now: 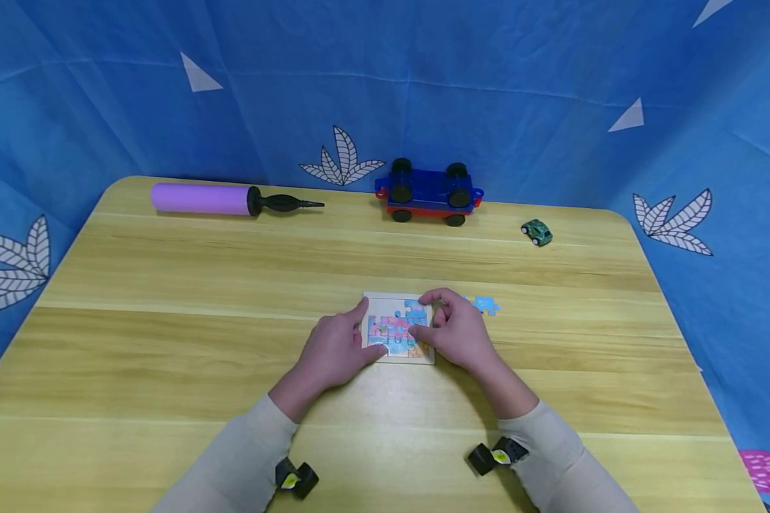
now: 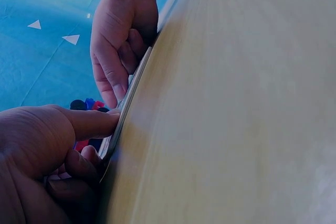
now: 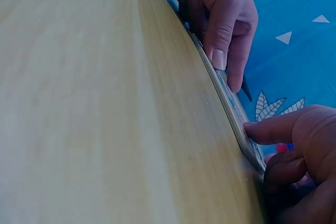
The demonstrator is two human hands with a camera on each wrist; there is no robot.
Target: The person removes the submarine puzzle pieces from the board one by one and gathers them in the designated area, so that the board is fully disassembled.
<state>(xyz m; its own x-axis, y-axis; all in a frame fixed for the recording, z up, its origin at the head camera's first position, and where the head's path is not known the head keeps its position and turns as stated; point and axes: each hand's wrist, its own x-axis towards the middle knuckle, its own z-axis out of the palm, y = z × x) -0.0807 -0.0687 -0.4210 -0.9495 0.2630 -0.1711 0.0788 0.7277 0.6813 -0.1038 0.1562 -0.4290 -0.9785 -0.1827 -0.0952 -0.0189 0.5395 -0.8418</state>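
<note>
A small jigsaw puzzle in a pale frame (image 1: 399, 296) lies on the table, its lower part and right side filled with pink, blue and orange pieces. My left hand (image 1: 336, 347) grips the frame's left side, thumb over the lower left corner and the other fingers curled at the edge. On the upper right, my right hand (image 1: 457, 329) has thumb and index finger around a blue jigsaw piece (image 1: 414, 311), its other fingers curled in. From the left wrist view, my left thumb (image 2: 97, 124) presses on the frame. Loose blue pieces (image 1: 486, 306) lie beyond the right hand, partly hidden by it.
Along the table's back edge lie a purple hand pump (image 1: 202, 199) with a black nozzle, a blue and red toy vehicle (image 1: 431, 191) with black wheels, and a small green toy car (image 1: 537, 232). A blue patterned cloth (image 1: 423, 78) hangs behind the wooden table (image 1: 231, 278).
</note>
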